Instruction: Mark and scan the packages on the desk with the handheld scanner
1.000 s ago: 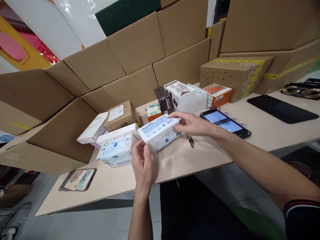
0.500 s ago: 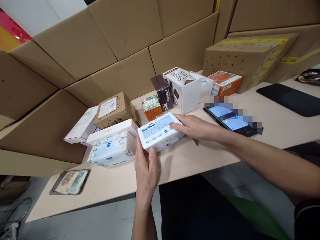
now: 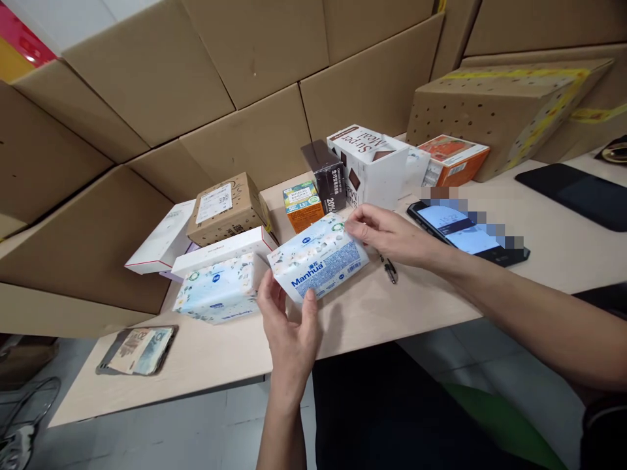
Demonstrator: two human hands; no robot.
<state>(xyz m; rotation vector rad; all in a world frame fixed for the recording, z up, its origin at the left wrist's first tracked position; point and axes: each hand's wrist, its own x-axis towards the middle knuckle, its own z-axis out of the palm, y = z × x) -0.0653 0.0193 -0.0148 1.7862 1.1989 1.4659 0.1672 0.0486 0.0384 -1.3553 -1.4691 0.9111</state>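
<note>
A soft pack of tissues [image 3: 317, 256], white and pale blue with floral print and "Manhua" lettering, is held between my two hands above the table. My left hand [image 3: 290, 320] grips its near left end, the thumb on the lettered side. The fingertips of my right hand [image 3: 379, 230] pinch its upper right corner. Close to my left hand stands a second tissue pack [image 3: 215, 287], leaning against a long white box [image 3: 223, 251]. A black pen [image 3: 389, 267] lies on the table just below my right wrist.
Behind are a brown carton [image 3: 230, 209], a small orange-and-green box [image 3: 302, 205], a dark brown box [image 3: 324, 173], a white "Super Meal" box [image 3: 369, 163] and an orange box [image 3: 458, 160]. A phone [image 3: 460, 228] lies right; banknotes [image 3: 140, 350] lie left. Cardboard walls [image 3: 255, 137] enclose the back.
The held tissue pack has been rolled over, so the lettered side now faces me and the floral side is on top. My right hand has shifted to the pack's upper corner.
</note>
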